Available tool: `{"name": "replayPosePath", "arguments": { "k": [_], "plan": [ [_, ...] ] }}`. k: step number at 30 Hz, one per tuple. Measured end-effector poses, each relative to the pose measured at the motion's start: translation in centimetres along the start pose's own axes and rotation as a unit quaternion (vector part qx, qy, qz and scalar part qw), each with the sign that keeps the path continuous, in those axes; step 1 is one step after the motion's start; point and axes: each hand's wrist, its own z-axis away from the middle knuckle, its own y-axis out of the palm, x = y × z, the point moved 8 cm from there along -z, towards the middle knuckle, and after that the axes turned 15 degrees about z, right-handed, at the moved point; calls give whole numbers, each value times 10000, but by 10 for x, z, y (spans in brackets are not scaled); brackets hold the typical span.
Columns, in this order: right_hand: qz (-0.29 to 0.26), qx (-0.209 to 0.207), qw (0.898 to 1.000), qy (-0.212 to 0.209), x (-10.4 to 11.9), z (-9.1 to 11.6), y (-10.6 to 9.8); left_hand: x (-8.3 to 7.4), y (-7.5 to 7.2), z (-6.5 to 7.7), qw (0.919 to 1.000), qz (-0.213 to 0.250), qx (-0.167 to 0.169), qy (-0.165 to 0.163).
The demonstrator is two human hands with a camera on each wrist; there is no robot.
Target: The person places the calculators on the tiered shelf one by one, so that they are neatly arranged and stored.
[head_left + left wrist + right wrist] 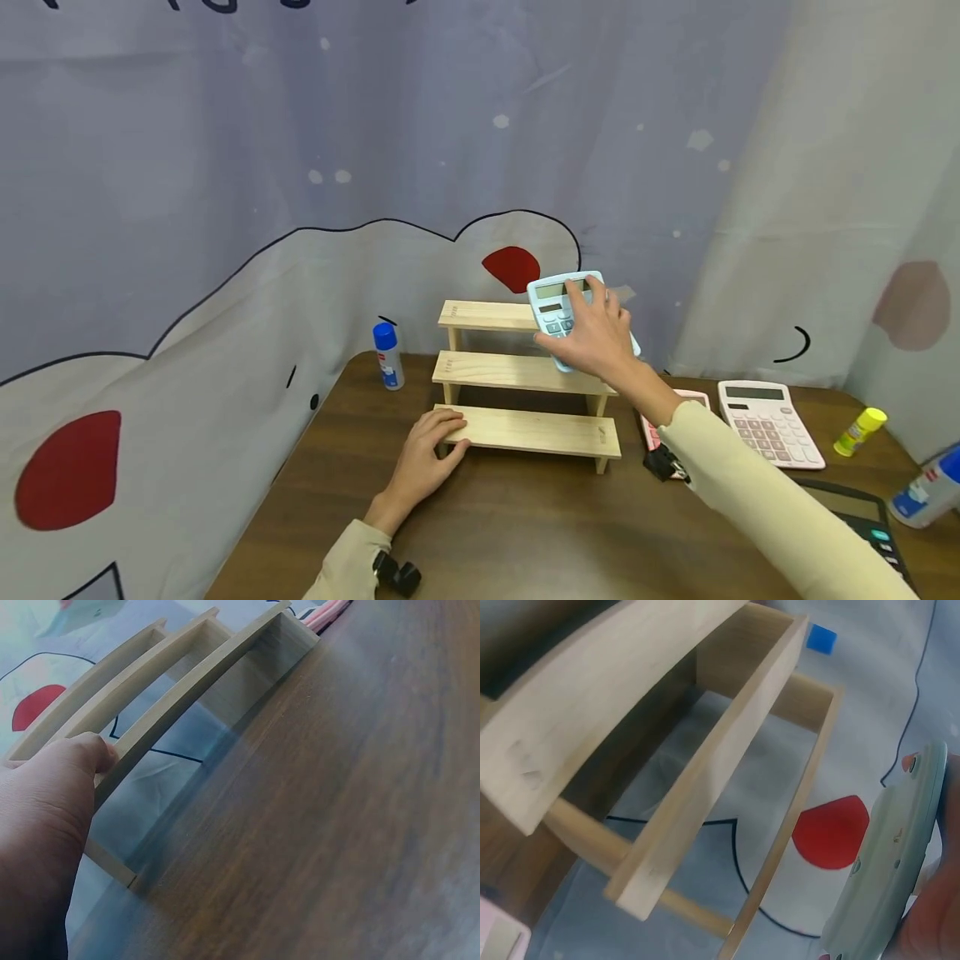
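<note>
A three-step wooden display stand [525, 427] stands on the brown table. My left hand [422, 458] grips the left end of its lowest board, fingers over the top and thumb at the front edge; the thumb shows against the board [187, 694] in the left wrist view. In my right hand [596, 333] is a light blue calculator [551, 321], held tilted by its sides with the keys facing me. It overlaps the right part of the top and middle boards in the head view. The right wrist view shows the calculator's back [889, 855] beside the top board.
A blue-capped bottle [388, 358] stands left of the stand. To the right are a pink calculator [693, 395] partly behind my sleeve, a pale pink calculator [772, 423], a yellow glue stick [859, 431], a black calculator [873, 527] and another blue-capped bottle [926, 496]. A printed curtain [375, 275] hangs behind.
</note>
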Motion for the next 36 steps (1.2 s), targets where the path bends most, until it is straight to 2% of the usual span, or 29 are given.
{"name": "replayPosePath", "arguments": {
  "k": [4,9,14,22,30,36],
  "plan": [
    [104,79,9999,-30,13,-12,5,-2,3,-1,10000,-5,-13,62],
    [180,224,9996,-79,27,-26,12,0,8,-1,9999,35,13,-106],
    [268,482,9985,14,41,-40,25,2,8,-4,10000,10,17,-86],
    [394,831,9952,335,70,-64,43,2,1,-2,9997,68,-87,-196],
    [461,1075,9900,794,89,-83,53,-4,-5,-2,9997,-48,-229,60],
    [423,1313,9855,985,96,-86,64,-9,-2,4,9995,-42,-293,132]
  ]
}}
